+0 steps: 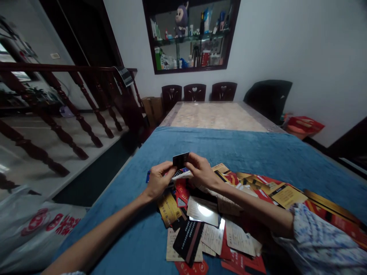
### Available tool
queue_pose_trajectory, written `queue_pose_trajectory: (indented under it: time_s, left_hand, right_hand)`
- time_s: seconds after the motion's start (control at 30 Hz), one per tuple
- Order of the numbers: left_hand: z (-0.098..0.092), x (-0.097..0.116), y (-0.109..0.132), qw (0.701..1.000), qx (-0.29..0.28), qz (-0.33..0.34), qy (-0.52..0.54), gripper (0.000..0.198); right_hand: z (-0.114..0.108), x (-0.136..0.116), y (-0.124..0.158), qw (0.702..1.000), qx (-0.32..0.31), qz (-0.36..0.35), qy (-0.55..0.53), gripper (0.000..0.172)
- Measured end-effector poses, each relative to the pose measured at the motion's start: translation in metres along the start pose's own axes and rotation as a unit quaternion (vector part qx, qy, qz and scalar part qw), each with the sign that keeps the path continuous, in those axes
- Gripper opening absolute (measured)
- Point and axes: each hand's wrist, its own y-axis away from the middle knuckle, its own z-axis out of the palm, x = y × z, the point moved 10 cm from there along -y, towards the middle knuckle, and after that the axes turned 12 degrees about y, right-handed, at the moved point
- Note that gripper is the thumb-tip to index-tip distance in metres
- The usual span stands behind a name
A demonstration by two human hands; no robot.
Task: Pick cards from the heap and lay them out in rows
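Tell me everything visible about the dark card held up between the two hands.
The dark card is a small, thin rectangle, black and plastic-looking, any print too dim to read. It is held landscape, tilted slightly, above the pile of cards on the blue cloth. The right hand pinches its right edge; the left hand holds its lower left corner.

Left hand (157, 181), right hand (202, 172) meet at midline, both pinching.

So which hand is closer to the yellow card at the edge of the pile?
Left. The left hand sits just beyond the yellow card; the right hand is farther off to its right, pinching a black card.
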Motion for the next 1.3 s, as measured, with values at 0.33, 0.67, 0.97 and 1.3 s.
queue_pose_trajectory:
  time_s: [0.33, 0.67, 0.97, 1.3]
  left_hand:
    - [0.017, -0.013, -0.039, 0.988, 0.025, -0.036, 0.146, 0.028]
    - [0.049, 0.005, -0.054, 0.980, -0.095, 0.143, -0.105, 0.051]
    - [0.069, -0.032, -0.077, 0.970, -0.143, 0.126, -0.153, 0.060]
    - [0.085, -0.093, -0.129, 0.951, -0.252, 0.097, -0.150, 0.067]
  right_hand:
    - [-0.051, 0.005, -0.014, 0.986, 0.057, -0.045, 0.151, 0.021]
    - [-0.061, 0.016, -0.027, 0.929, 0.025, -0.092, 0.359, 0.028]
    - [-0.059, 0.047, -0.045, 0.945, -0.010, -0.077, 0.318, 0.039]
    - [-0.055, 0.098, -0.070, 0.889, -0.105, -0.076, 0.440, 0.048]
